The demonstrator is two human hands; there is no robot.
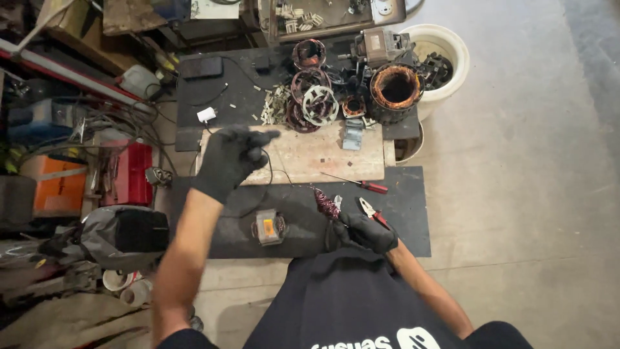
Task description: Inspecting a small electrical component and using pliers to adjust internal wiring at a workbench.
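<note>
Two black-gloved hands work over a dark mat (413, 213) laid on a concrete floor. The left hand (234, 158) is raised over a pale wooden board (323, 158), fingers loosely spread, closed on nothing that can be made out; a thin dark wire (268, 171) runs down from near it toward a small grey transformer-like block (268, 227) on the mat. Whether the glove actually pinches that wire cannot be told. The right hand (367, 232) sits low at about five o'clock from the left one, its fingers curled around the base of a twisted bundle of reddish copper winding wire (327, 204).

That bundle is the thing to place: it rises from the right hand toward eleven o'clock, its long axis slanting up and left, its free end pointing to the board. The right hand is on it; the left is well apart, at about ten o'clock from the bundle's tip.

Just beside the right hand, at one o'clock, lie red-handled pliers (373, 212), and beyond them a red-handled screwdriver (361, 183) rests across the board's near edge. At twelve o'clock, stripped motor stators (395, 90) and coils crowd the far mat beside a white bucket (452, 52).
</note>
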